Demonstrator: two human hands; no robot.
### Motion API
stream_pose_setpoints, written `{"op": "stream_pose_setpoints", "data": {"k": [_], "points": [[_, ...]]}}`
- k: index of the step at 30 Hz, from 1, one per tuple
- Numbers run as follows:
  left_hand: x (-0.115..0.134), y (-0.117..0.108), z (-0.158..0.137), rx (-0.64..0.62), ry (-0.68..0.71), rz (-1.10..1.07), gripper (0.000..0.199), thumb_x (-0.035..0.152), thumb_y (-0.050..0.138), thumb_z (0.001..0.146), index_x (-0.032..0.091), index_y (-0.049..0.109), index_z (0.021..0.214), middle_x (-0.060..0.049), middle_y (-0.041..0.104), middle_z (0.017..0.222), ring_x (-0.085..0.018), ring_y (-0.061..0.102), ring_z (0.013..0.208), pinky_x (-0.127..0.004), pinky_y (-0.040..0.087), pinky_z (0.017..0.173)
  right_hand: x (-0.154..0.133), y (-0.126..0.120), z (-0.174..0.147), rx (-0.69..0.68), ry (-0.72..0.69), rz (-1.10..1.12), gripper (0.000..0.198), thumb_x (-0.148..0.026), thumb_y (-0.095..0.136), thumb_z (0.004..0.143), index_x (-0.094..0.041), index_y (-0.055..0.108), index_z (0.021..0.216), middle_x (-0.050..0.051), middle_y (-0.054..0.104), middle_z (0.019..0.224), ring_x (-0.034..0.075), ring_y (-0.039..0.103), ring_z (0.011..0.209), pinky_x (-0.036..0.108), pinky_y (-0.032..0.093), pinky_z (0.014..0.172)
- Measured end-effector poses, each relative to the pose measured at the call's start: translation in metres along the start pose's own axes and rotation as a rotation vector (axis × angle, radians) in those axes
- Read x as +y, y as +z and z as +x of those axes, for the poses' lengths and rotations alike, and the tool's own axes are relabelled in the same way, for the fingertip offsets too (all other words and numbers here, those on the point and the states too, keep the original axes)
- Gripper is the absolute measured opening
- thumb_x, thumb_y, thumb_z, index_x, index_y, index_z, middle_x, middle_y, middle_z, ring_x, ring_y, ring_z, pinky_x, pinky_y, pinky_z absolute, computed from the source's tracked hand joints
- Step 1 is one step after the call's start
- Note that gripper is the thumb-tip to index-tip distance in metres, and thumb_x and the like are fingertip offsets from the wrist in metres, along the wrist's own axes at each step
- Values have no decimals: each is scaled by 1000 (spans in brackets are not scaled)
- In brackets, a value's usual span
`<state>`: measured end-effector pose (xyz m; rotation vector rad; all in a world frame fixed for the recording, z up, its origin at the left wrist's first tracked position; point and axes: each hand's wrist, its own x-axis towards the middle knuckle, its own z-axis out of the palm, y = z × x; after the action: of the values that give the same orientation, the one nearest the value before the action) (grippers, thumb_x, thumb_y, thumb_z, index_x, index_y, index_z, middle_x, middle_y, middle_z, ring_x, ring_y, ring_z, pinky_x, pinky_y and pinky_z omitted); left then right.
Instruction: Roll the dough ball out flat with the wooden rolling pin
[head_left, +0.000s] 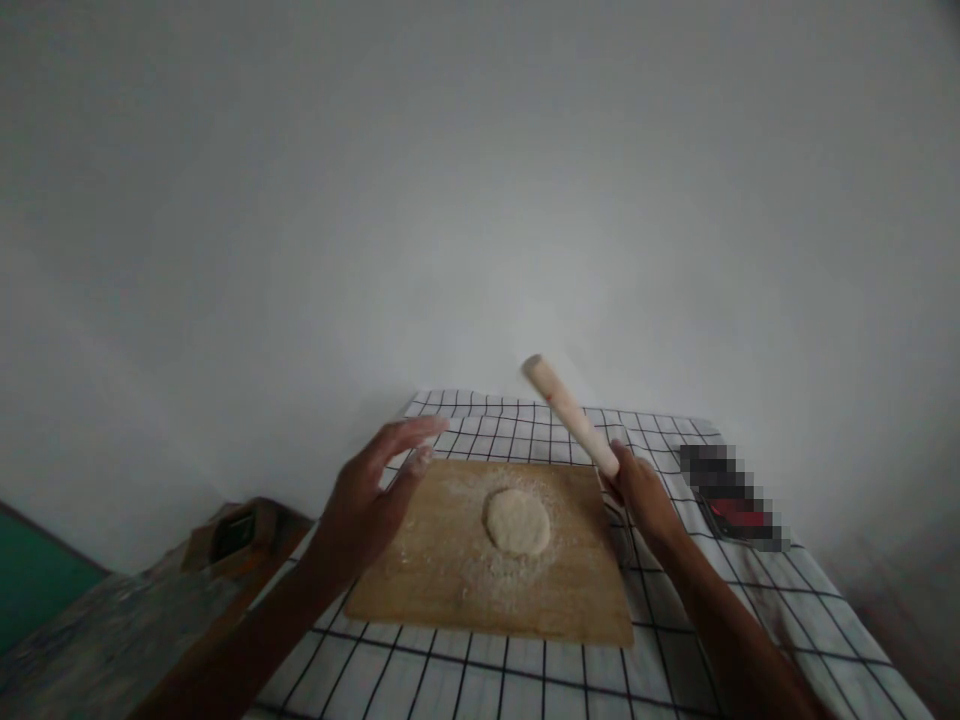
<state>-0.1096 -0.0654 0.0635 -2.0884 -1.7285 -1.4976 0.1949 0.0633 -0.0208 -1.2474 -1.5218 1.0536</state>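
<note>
A flat round of dough (518, 522) lies on a floured wooden board (555, 618), a little right of its middle. Loose flour is scattered around it. My right hand (641, 487) grips a pale wooden rolling pin (571, 415) by one end, beside the board's right edge. The pin is raised at a slant, its far end pointing up and left, apart from the dough. Over the board's left side hovers my left hand (379, 485), with thumb and fingers apart and nothing between them. White flour shows on its fingertips.
A white cloth with a black grid (450, 680) covers the table. Toward its right edge lies a dark and red item (739, 510), blurred out by pixels. An open cardboard box (247, 535) sits low at the left. The pale wall (480, 200) rises behind the table.
</note>
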Motion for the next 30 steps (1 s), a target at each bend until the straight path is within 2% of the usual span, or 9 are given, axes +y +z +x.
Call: {"op": "stream_pose_setpoints", "data": {"k": [2, 4, 6, 9, 14, 19, 23, 26, 30], "points": [[12, -6, 5, 231, 98, -15, 22, 31, 54, 101, 24, 65, 119, -4, 71, 122, -21, 67, 117, -42, 54, 106, -5, -3, -4, 31, -116, -321, 65, -64, 32, 101, -21, 53, 57, 5, 59, 58, 18, 53, 57, 30, 31, 57], [18, -4, 5, 282, 211, 12, 18, 26, 56, 99, 24, 65, 115, -4, 70, 118, -21, 66, 115, -43, 53, 106, -12, -1, -10, 18, -231, -611, 65, -60, 32, 103, -21, 58, 58, 7, 65, 62, 19, 57, 60, 31, 29, 59], [17, 8, 1, 122, 257, 71, 20, 24, 55, 99, 25, 64, 117, -4, 69, 121, -21, 64, 120, -43, 51, 109, -20, 5, -17, -3, -298, -806, 65, -55, 32, 105, -22, 63, 60, 9, 69, 65, 20, 60, 61, 32, 28, 60], [5, 31, -14, -170, 165, 165, 30, 28, 50, 102, 26, 59, 130, -5, 66, 131, -23, 59, 128, -45, 49, 111, -31, 12, -28, -27, -330, -941, 67, -51, 27, 107, -22, 68, 63, 11, 73, 69, 22, 65, 64, 32, 30, 60], [-10, 55, -41, -374, 19, 275, 39, 33, 39, 106, 26, 50, 143, -6, 62, 143, -24, 56, 134, -49, 45, 115, -34, 10, -36, -66, -277, -1117, 70, -52, 22, 108, -22, 70, 66, 13, 75, 74, 25, 70, 74, 32, 37, 63], [-20, 73, -44, -409, 92, 383, 49, 27, 38, 102, 15, 43, 150, -15, 53, 153, -29, 46, 144, -56, 35, 121, -28, 5, -33, -235, -278, -1233, 59, -46, 24, 109, -22, 72, 84, 11, 75, 81, 25, 71, 77, 32, 42, 65], [-34, 86, -35, -459, 123, 458, 48, 26, 37, 102, 14, 47, 147, -16, 51, 154, -31, 44, 145, -55, 34, 121, -29, 4, -24, -336, -488, -1131, 45, -34, 28, 110, -21, 68, 96, 8, 71, 95, 21, 68, 90, 31, 48, 79], [-37, 90, -29, -484, 184, 484, 47, 27, 39, 101, 13, 51, 144, -16, 56, 150, -31, 48, 143, -55, 35, 120, -22, 7, -23, -294, -594, -1034, 40, -31, 30, 109, -19, 65, 94, 9, 67, 99, 20, 64, 98, 32, 48, 91], [-30, 89, -33, -403, 249, 466, 48, 28, 40, 101, 15, 49, 147, -14, 57, 149, -34, 48, 142, -58, 36, 118, -4, 9, -43, -172, -591, -986, 37, -29, 29, 109, -20, 61, 92, 10, 66, 97, 23, 63, 96, 35, 49, 90]]}}
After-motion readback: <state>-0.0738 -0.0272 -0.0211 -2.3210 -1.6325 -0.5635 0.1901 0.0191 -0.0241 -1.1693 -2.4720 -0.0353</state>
